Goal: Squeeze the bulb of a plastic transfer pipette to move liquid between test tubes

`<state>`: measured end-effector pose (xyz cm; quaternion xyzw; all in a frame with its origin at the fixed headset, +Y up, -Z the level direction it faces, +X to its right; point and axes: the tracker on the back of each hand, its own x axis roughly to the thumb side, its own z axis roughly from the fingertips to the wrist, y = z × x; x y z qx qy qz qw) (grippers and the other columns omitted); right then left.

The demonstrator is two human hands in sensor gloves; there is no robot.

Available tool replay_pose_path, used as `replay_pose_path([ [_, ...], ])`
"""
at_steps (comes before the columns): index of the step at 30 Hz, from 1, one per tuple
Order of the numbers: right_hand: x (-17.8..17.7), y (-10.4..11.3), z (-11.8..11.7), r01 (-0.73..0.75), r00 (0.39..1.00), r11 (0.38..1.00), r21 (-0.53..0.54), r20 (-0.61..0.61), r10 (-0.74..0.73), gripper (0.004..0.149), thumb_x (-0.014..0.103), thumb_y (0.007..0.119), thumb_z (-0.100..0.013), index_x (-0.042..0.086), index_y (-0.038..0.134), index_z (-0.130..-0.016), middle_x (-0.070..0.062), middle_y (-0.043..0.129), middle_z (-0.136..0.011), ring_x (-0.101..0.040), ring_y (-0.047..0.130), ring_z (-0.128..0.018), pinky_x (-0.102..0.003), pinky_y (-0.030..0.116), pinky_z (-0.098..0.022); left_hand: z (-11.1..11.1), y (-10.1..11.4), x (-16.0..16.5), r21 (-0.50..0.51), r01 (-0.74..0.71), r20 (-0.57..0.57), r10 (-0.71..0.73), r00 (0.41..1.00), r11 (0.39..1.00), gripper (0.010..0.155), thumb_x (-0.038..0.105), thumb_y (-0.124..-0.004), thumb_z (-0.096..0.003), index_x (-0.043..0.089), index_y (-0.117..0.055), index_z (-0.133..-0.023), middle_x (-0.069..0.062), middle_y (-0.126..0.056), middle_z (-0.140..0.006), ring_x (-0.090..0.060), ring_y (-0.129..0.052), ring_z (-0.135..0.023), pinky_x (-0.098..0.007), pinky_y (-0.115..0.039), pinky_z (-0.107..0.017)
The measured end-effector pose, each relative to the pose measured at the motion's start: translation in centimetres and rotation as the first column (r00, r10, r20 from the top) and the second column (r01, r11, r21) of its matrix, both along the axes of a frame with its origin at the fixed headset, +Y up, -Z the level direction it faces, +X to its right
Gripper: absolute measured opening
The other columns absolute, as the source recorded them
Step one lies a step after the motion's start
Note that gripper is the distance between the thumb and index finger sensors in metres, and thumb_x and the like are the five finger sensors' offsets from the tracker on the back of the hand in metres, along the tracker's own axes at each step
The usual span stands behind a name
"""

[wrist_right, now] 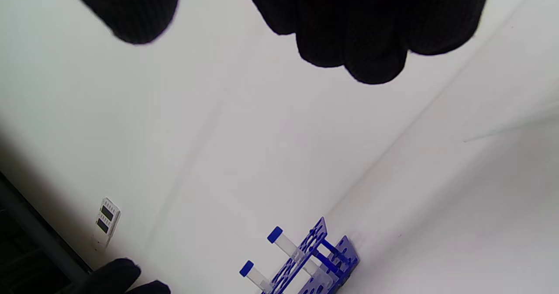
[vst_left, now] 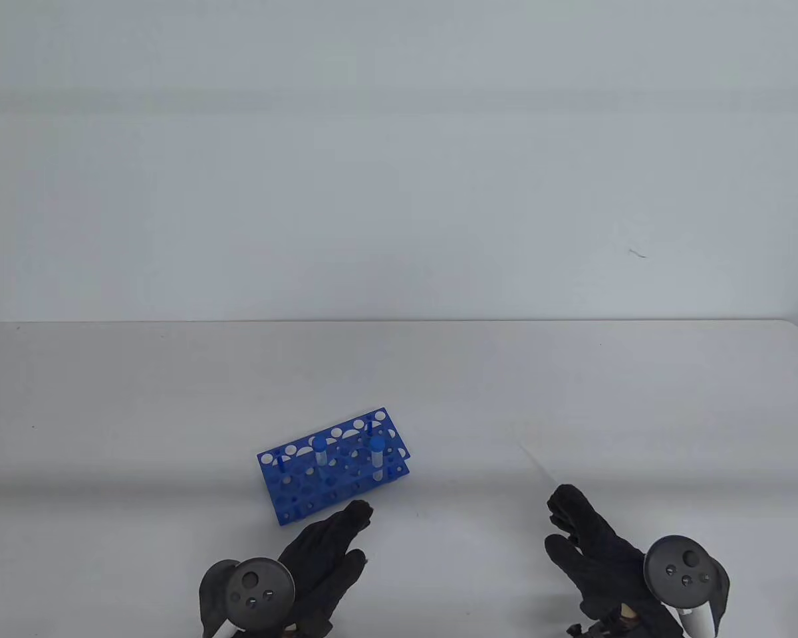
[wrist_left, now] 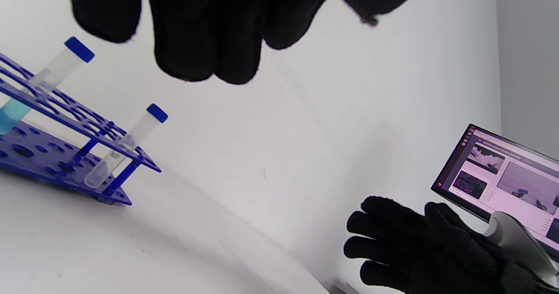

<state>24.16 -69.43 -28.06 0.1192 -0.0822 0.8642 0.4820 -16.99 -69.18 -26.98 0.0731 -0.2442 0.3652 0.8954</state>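
Hands: left hand (vst_left: 322,555) and right hand (vst_left: 595,551) both empty, fingers loosely spread above the table (vst_left: 572,399).
Tubes: two capped tubes (vst_left: 376,458) upright in the rack (vst_left: 286,495); one holds blue liquid.
Pipette: faint clear streak (vst_left: 535,462) near right hand; unsure.
Risk: light perforated plastic rack could tip if nudged; smooth caps may slip in knit gloves.

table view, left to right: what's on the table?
left hand → blue rack with its two capped tubes, left tube then right tube → right hand. No pipette visible.
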Motion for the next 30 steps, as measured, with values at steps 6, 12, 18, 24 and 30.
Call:
replay_pose_path([
  [6, 0.0, 0.0, 0.0, -0.001, 1.000, 1.000, 0.000, -0.007, 0.001, 0.079, 0.053, 0.073, -0.045, 0.006, 0.053, -0.105, -0.023, 0.068, -0.106, -0.046, 0.077, -0.090, -0.060, 0.067, -0.061, 0.0, 0.0, -0.1, -0.005, 0.001, -0.001, -0.001, 1.000, 1.000, 0.068, 0.054, -0.045, -0.0595, 0.022, -0.044, -0.120, -0.012, -0.066, -0.121, -0.038, -0.069, -0.106, -0.067, -0.055, -0.079],
  [12, 0.0, 0.0, 0.0, -0.002, 1.000, 1.000, -0.001, -0.007, 0.002, 0.079, 0.053, 0.073, -0.045, 0.006, 0.053, -0.105, -0.022, 0.068, -0.106, -0.045, 0.077, -0.090, -0.060, 0.067, -0.061, -0.1, 0.8, -0.9, 0.063, -0.005, -0.027, 0.007, 1.000, 0.998, 0.070, 0.055, -0.050, -0.0583, 0.023, -0.044, -0.120, -0.011, -0.064, -0.122, -0.038, -0.067, -0.107, -0.067, -0.054, -0.080],
  [18, 0.0, -0.1, 0.0, -0.005, 1.000, 1.000, -0.003, -0.008, 0.005, 0.080, 0.053, 0.073, -0.045, 0.005, 0.053, -0.105, -0.023, 0.068, -0.106, -0.046, 0.077, -0.090, -0.060, 0.067, -0.061, -0.2, 2.9, -3.5, 0.195, 0.080, -0.166, -0.047, 0.985, 0.978, 0.082, 0.063, -0.059, -0.0542, 0.022, -0.035, -0.122, -0.011, -0.053, -0.128, -0.038, -0.056, -0.114, -0.069, -0.044, -0.085],
  [24, -0.1, -0.1, 0.0, -0.005, 1.000, 1.000, -0.003, -0.023, 0.005, 0.080, 0.053, 0.073, -0.045, 0.005, 0.052, -0.105, -0.023, 0.068, -0.107, -0.046, 0.077, -0.091, -0.060, 0.066, -0.062, -1.9, 4.2, -5.7, 0.096, 0.423, -0.322, -0.374, 0.870, 0.901, 0.113, 0.072, -0.069, -0.0438, 0.016, -0.009, -0.123, -0.016, -0.023, -0.135, -0.046, -0.028, -0.124, -0.076, -0.027, -0.087],
  [30, -0.1, -0.1, -0.1, -0.003, 1.000, 1.000, -0.003, -0.031, 0.003, 0.081, 0.053, 0.074, -0.045, 0.005, 0.052, -0.106, -0.023, 0.067, -0.107, -0.046, 0.076, -0.091, -0.060, 0.066, -0.062, -7.9, 2.5, -6.1, -0.186, 0.635, -0.179, -0.662, 0.728, 0.750, 0.124, 0.073, -0.071, -0.0387, 0.010, -0.002, -0.119, -0.021, -0.010, -0.132, -0.052, -0.014, -0.120, -0.079, -0.021, -0.085],
])
